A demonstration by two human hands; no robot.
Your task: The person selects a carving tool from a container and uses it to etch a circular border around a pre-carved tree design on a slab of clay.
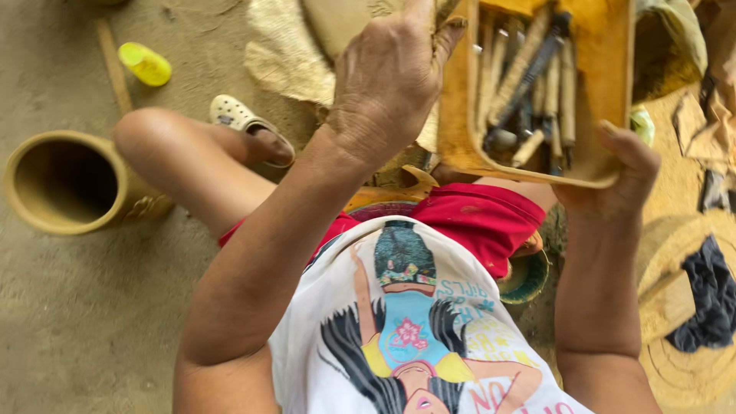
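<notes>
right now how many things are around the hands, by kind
Yellow tool tray, held by the left hand and the right hand: 1
Clay pot: 1
Yellow bottle: 1
Pale clog: 1
Dark cloth: 1
Total: 5, leaving out the clay-caked tools in the tray, too bunched to count.

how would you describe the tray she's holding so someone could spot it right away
Start at the person's red shorts and look just above the knees, where the left hand and the right hand grip a shallow yellow-orange tray by its sides. Unlike the round clay pot on the ground, it is rectangular and packed with clay-smeared stick tools.
</notes>
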